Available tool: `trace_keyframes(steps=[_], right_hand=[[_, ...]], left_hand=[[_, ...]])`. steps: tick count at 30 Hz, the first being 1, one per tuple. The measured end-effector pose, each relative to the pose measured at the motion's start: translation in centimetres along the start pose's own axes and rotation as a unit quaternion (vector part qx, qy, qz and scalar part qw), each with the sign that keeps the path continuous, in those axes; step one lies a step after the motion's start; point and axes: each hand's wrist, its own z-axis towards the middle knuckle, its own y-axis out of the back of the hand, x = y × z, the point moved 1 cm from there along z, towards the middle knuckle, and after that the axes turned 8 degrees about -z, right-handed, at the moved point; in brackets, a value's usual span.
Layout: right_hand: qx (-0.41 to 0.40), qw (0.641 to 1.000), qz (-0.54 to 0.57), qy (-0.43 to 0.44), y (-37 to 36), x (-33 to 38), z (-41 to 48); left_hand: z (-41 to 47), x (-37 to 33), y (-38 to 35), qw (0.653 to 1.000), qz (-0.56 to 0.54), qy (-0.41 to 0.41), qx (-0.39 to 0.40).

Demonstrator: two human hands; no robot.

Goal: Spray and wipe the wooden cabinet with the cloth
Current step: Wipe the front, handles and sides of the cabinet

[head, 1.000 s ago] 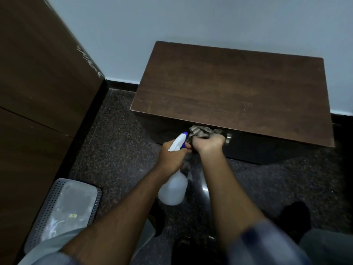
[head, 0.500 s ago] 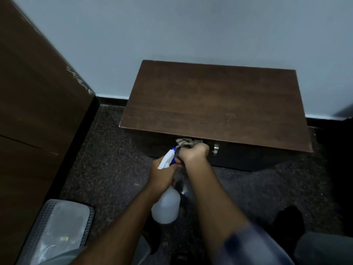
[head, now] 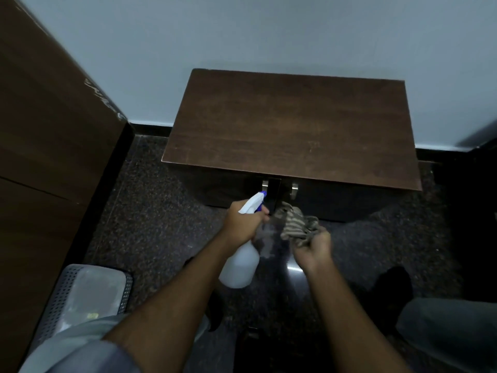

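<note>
A low dark wooden cabinet [head: 290, 130] stands against the wall, two metal handles on its shadowed front. My left hand [head: 243, 223] grips a translucent spray bottle [head: 240, 263] by its neck, the white and blue nozzle pointing at the cabinet front near the left handle [head: 265, 184]. My right hand [head: 312, 246] holds a bunched striped cloth [head: 297, 224] a little in front of the cabinet's doors, below the right handle [head: 294, 189]. The left door stands slightly ajar by the handles.
A tall brown wooden panel [head: 53, 157] fills the left side. A perforated grey bin [head: 88, 294] sits on the dark speckled floor at lower left. My dark shoe [head: 392, 289] and trouser leg are at lower right. A dark object edges the far right.
My right hand with the cloth has pulled back from the cabinet front and moved right, away from my left hand. The door gap by the handles now shows. The view has drawn back.
</note>
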Motion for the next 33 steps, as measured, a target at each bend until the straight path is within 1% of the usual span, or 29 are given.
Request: trace_keyframes(steps=[1, 3, 4, 5, 7, 10, 13, 16, 18, 19, 21, 23, 26, 27, 30, 32, 33], right_hand=[[0.014, 1.0, 0.01, 0.002, 1.6, 0.8, -0.6], [-0.025, 0.999, -0.027, 0.023, 3.3, 1.8, -1.6], [-0.04, 0.997, -0.054, 0.04, 3.4, 2.3, -1.8], [-0.038, 0.995, -0.08, 0.051, 3.1, 2.5, -1.9], [-0.045, 0.991, -0.117, 0.046, 2.3, 2.4, -1.3], [-0.115, 0.975, -0.175, 0.071, -0.4, 2.4, 0.0], [-0.154, 0.968, -0.194, 0.043, -5.3, 1.8, 2.2], [-0.199, 0.965, -0.165, 0.041, -8.8, 0.8, 3.3], [-0.2, 0.968, -0.137, 0.065, -10.2, 1.3, 2.6], [-0.189, 0.974, -0.1, 0.078, -10.7, 1.8, 2.3], [-0.19, 0.975, -0.041, 0.104, -11.4, 3.0, 1.9], [-0.204, 0.974, -0.006, 0.095, -12.3, 3.3, 2.0], [-0.307, 0.948, -0.038, 0.07, -12.6, 1.3, 3.0], [-0.32, 0.944, -0.052, 0.065, -12.6, 0.6, 3.0], [-0.286, 0.952, -0.082, 0.069, -12.0, 1.5, 2.8], [-0.263, 0.96, -0.063, 0.077, -11.7, 2.9, 3.0], [-0.268, 0.959, -0.045, 0.076, -11.4, 3.1, 3.4]], left_hand=[[0.2, 0.1, -0.6, 1.0, 0.01, 0.005, 0.008], [0.4, 0.4, -1.9, 0.999, 0.038, 0.011, 0.025], [0.4, 0.4, -2.4, 0.998, 0.051, 0.014, 0.026], [0.4, 0.3, -2.9, 0.998, 0.062, 0.016, 0.02], [0.4, 0.1, -3.4, 0.997, 0.07, 0.012, 0.013], [0.4, 0.0, -3.6, 0.998, 0.064, 0.003, 0.008], [0.7, 0.0, -3.0, 0.999, 0.048, -0.006, -0.015], [0.7, 0.2, -2.2, 0.999, 0.036, -0.005, -0.027], [1.0, 0.2, -1.8, 0.999, 0.032, -0.012, -0.022], [1.1, 0.3, -1.6, 0.999, 0.028, -0.009, -0.02], [1.4, 0.5, -1.3, 1.0, 0.018, -0.005, -0.017], [1.3, 0.7, -1.4, 1.0, 0.014, -0.008, -0.01], [0.7, 0.5, -1.6, 1.0, 0.02, -0.018, -0.002], [0.4, 0.3, -1.6, 1.0, 0.019, -0.019, -0.003], [0.5, -0.1, -1.3, 1.0, 0.004, -0.023, -0.009], [0.8, -0.3, -1.1, 1.0, 0.003, -0.025, -0.009], [0.9, -0.2, -1.1, 1.0, 0.007, -0.024, -0.008]])
